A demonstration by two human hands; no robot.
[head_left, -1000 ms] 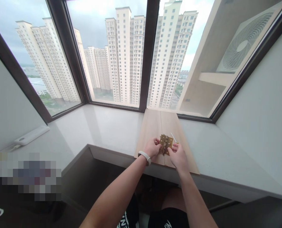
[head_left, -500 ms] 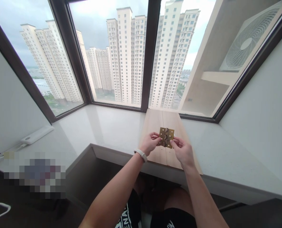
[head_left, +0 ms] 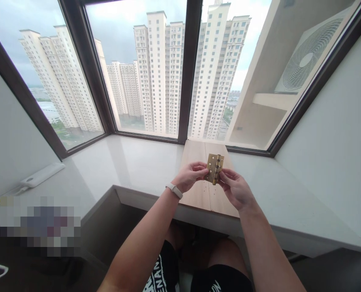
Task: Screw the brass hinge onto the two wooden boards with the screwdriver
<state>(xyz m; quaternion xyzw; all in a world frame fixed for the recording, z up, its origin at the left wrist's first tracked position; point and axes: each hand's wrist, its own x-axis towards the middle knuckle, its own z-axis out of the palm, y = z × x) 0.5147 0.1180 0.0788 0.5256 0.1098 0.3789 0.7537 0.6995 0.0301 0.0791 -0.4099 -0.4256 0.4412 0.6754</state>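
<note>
A brass-coloured hinge (head_left: 214, 168) with round holes in its leaves is held up between both hands, its knuckled barrel tilted slightly. My left hand (head_left: 192, 176) pinches the edge of the left leaf; a white band circles that wrist. On the other side, my right hand (head_left: 235, 187) grips the right leaf, which looks angled away from the camera. Beneath the hands lies a light wooden board (head_left: 195, 156) with a seam down its length and several small dark holes near its front.
The board rests on a white window ledge (head_left: 150, 162). A white power strip (head_left: 43, 175) with a cable lies at the ledge's left end. Dark-framed windows (head_left: 183, 81) stand behind. At the lower left is a blurred patch (head_left: 46, 227).
The hinge has risen slightly and turned, so its right leaf looks narrower. Both hands have moved up a little with it. The view has shifted slightly.
</note>
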